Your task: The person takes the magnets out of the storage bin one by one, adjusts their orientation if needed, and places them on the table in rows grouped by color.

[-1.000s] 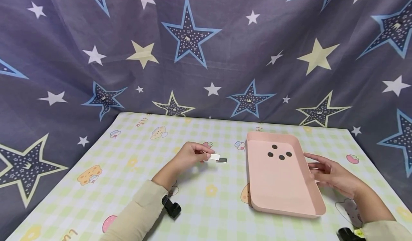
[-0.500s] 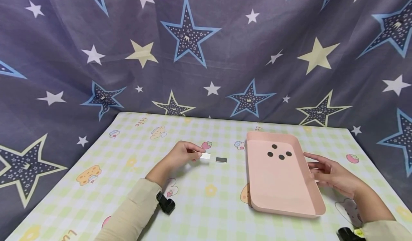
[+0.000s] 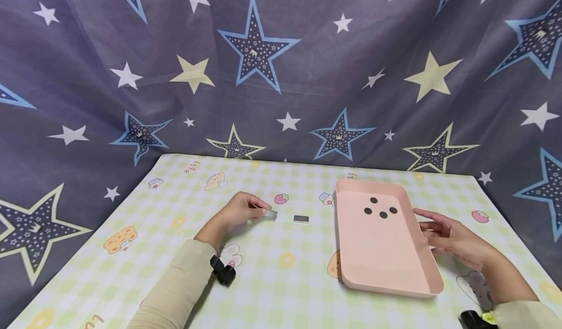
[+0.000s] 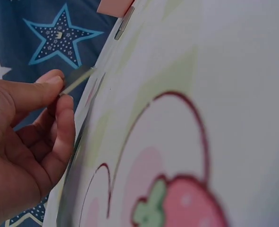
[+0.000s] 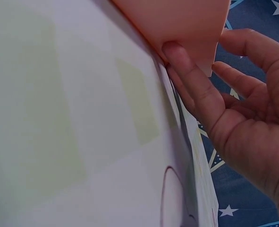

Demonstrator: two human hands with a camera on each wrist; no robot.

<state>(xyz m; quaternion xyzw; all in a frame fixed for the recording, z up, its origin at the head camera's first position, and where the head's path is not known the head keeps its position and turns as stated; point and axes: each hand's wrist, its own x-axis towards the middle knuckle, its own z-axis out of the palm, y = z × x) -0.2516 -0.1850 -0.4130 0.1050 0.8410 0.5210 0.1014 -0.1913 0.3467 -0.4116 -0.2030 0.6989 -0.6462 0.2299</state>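
Note:
My left hand (image 3: 239, 209) pinches a small, thin, flat rectangular piece (image 3: 271, 214) between thumb and fingers, left of the table's middle. In the left wrist view this piece (image 4: 77, 80) is tilted and held clear of the cloth. A second small rectangular piece (image 3: 301, 218), dark on top with a pale near edge, lies on the table just to the right. My right hand (image 3: 458, 238) touches the outer right wall of a pink tray (image 3: 386, 256). In the right wrist view, the right thumb (image 5: 191, 78) rests against the tray wall (image 5: 181, 23), fingers loosely extended.
Several dark round discs (image 3: 384, 215) are grouped at the far end of the tray floor. A checked cloth (image 3: 263, 290) with printed cartoon figures covers the table. A star-patterned curtain (image 3: 298, 85) hangs behind and at both sides.
My left hand has drawn the pinched piece leftward, away from the dark piece on the table. The held piece looked white and now looks grey. My right hand and the tray stay put.

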